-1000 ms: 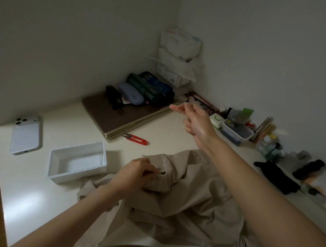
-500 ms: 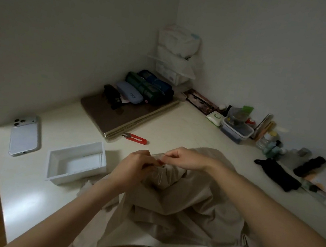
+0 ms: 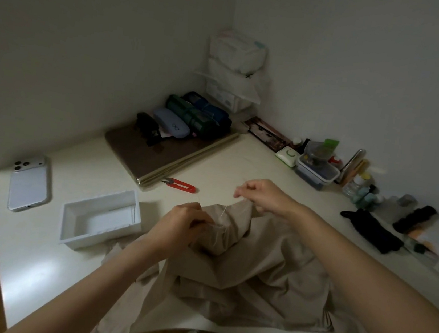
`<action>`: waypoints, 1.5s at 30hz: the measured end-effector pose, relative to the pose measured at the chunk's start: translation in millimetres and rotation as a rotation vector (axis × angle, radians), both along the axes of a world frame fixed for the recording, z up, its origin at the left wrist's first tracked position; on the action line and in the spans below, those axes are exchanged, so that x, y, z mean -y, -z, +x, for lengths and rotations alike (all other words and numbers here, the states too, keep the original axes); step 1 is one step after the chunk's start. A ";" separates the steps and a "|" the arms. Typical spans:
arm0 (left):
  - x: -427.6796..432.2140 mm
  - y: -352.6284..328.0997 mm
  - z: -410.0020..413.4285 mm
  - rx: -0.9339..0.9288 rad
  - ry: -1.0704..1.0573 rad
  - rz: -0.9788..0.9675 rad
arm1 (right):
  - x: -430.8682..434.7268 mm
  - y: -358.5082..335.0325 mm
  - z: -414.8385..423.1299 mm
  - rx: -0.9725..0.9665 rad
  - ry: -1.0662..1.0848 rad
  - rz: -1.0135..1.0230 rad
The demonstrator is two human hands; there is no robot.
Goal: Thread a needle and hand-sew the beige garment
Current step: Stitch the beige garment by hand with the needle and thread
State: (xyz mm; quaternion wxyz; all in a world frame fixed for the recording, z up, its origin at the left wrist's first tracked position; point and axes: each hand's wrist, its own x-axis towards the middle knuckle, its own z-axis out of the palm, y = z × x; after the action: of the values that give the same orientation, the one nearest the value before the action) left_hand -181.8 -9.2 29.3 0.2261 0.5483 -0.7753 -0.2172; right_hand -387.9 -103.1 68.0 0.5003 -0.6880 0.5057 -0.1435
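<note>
We judge this to be mid-stitch, and the relation that matters is the line of the thread (image 3: 222,213). It runs slanted from the right grip (image 3: 261,197) down and toward the left grip (image 3: 180,225), meeting the cloth just at the left grip's fingertips. The right grip is closed, its fingertips pinched on the upper end of that thread, and it is raised above and beyond the fold being worked. The left grip is also closed, fingers curled round a bunched peak of the beige garment (image 3: 254,271), holding it up off the desk (image 3: 213,162). The rest of the garment spreads beneath both grips and back toward the person's lap. The right grip is the one placed to draw the strand taut or turn back for the next stitch. In our judgement that move runs along the thread's own axis, away from the left grip or back to it. We cannot make out the needle at all: it is too small and the light too dim, so whether it sits in the right grip's pinch is uncertain. The entry point in the cloth is hidden behind the left grip's knuckles. Red snips (image 3: 181,185) lie beyond the left grip, apart from the cloth.
</note>
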 end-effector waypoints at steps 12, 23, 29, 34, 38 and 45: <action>-3.1 -6.0 -4.8 -0.024 0.033 -0.003 | 8.9 43.5 -9.2 0.023 0.630 -0.099; -8.0 -7.7 -4.4 -0.041 0.005 0.030 | -7.3 59.3 -8.2 -0.406 0.220 -0.195; -9.7 -6.8 -4.0 -0.079 -0.067 0.024 | -35.1 16.5 19.7 -0.064 0.108 -0.470; -12.5 -10.2 -9.3 -0.165 -0.151 0.038 | -54.4 14.8 37.3 -0.010 -0.044 -0.381; -14.1 -10.8 -12.4 -0.209 -0.199 0.086 | -62.7 23.1 42.4 -0.099 -0.071 -0.375; -14.1 -10.1 -10.1 -0.311 -0.246 0.234 | -59.1 21.1 36.3 -0.075 -0.046 -0.334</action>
State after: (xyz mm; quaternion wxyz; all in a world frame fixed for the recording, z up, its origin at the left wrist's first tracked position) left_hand -191.9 4.9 39.4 0.3026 0.6211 -0.6278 -0.3584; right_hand -351.6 -44.0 46.9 0.3631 -0.7779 0.4771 -0.1883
